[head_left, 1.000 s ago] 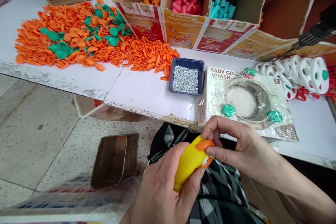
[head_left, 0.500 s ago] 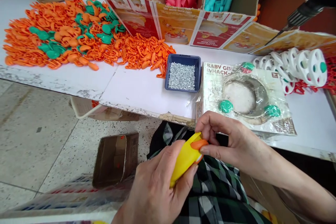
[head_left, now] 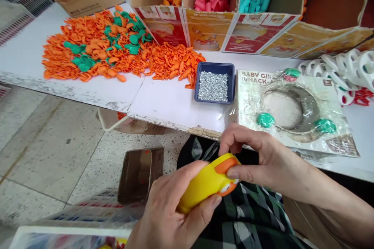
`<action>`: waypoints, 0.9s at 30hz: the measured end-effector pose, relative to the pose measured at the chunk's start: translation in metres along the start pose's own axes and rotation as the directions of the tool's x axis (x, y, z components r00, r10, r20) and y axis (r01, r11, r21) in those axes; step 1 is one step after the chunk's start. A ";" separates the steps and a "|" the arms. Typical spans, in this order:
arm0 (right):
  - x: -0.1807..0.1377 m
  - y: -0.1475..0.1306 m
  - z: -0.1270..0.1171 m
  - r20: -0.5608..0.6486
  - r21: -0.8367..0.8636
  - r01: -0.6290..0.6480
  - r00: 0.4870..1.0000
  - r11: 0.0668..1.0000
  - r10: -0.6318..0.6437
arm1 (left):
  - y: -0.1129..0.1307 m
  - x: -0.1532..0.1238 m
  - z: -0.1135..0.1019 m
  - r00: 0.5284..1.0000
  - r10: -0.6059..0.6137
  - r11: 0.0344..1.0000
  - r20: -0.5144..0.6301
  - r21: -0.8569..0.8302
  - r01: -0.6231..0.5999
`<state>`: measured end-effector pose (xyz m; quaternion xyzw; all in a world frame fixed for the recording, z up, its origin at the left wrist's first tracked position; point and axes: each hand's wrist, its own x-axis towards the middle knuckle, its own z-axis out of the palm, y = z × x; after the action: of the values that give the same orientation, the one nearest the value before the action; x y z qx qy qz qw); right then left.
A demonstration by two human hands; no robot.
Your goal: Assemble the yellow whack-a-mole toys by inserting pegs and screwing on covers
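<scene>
Your left hand (head_left: pixel 172 206) wraps around a yellow rubber toy (head_left: pixel 201 188), its fingers closed along the body, and holds it low over your plaid lap (head_left: pixel 248 210). Your right hand (head_left: pixel 263 163) is nearly closed, with the thumb and fingertips (head_left: pixel 233 172) pinching an orange mouth piece (head_left: pixel 227 165) at the toy's end.

On the white table (head_left: pixel 163 105), a blue plastic tray (head_left: pixel 214 66) holds a heap of tiny silver metal pieces (head_left: pixel 212 86). Beyond the tray, a printed cardboard divider box (head_left: pixel 210 31) shows three compartments, with orange, pink and teal pieces, one color in each. Left of the tray lies a loose pile of orange pieces (head_left: pixel 172 62) mixed with green ones (head_left: pixel 83 62). Just right of the tray, a plastic-wrapped pack (head_left: pixel 292 105) reads "BABY GIR" and "WHACK-", the rest hidden, and shows three green knobs (head_left: pixel 265 120). Farther right sit stacked white perforated discs (head_left: pixel 344 74), too overlapped to count.
</scene>
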<state>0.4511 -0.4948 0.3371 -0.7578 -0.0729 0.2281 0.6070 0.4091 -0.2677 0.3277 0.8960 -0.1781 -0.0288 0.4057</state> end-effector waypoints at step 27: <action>-0.004 0.014 0.033 0.307 0.156 -0.178 0.944 0.971 0.124 | -0.024 0.006 -0.007 0.808 -0.382 0.542 0.449 -0.599 0.589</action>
<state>0.4312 -0.4706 0.3191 -0.6599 -0.0829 0.3904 0.6366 0.4229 -0.2497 0.3154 0.6662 0.0531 -0.3274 0.6679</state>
